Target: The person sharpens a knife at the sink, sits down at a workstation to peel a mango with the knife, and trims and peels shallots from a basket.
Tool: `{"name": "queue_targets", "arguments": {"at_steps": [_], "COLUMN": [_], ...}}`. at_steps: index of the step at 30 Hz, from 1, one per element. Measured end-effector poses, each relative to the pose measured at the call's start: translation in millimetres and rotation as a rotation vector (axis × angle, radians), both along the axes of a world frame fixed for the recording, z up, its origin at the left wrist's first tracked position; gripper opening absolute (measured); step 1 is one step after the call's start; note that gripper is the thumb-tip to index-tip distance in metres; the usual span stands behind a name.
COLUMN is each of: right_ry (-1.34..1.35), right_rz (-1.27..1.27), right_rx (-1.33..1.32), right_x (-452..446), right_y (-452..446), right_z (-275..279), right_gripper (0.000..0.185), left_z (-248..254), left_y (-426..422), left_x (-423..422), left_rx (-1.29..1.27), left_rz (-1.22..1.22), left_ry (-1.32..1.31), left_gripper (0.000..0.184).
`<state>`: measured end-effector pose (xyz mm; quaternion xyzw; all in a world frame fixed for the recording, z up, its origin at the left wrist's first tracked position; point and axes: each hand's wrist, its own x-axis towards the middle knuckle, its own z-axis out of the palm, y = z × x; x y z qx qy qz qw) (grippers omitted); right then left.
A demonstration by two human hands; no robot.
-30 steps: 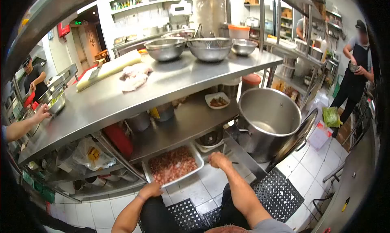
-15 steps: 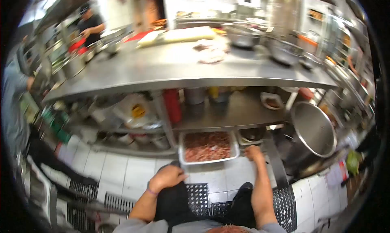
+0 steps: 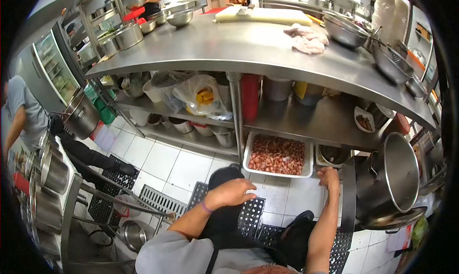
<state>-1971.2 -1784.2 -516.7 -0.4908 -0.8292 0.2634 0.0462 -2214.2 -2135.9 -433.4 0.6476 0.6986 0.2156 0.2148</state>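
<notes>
My left hand [image 3: 232, 193] hovers over my left knee, palm down, fingers loosely stretched and thumb apart, holding nothing. My right hand [image 3: 329, 177] is at the front edge of a pale container [image 3: 333, 165] under the steel table. Its fingers are curled; whether they grip the rim is hidden. A dark round thing [image 3: 334, 153] lies inside that container. Just left of it, a white plastic crate [image 3: 277, 173] full of small reddish shallots or onions [image 3: 275, 154] sits on the floor.
A tall steel pot [image 3: 392, 173] stands to my right. Above is the steel table [image 3: 215, 49] with a cloth [image 3: 307, 38] and bowls. At left are a rack of pots [image 3: 50, 193] and a person [image 3: 24, 111]. Perforated black mats [image 3: 251, 212] lie on the tiles.
My view has turned left and sharpened, so the table and crate sit further right in it. My left hand's fingers are more stretched out. My right hand stays by the container.
</notes>
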Motion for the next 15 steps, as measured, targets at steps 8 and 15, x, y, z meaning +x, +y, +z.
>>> {"name": "queue_targets", "arguments": {"at_steps": [8,15], "right_ry": [0.025,-0.113], "right_rz": [0.099,0.109], "right_rx": [0.166,0.059], "right_x": [3,-1], "right_y": [7,3], "right_z": [-17,5], "right_gripper": [0.019,0.028], "left_z": [-50,-116], "left_y": [41,51], "left_x": [14,16], "left_rx": [-0.174,-0.42], "left_rz": [-0.044,-0.106], "left_ry": [0.061,0.049], "left_gripper": [0.039,0.039]}}
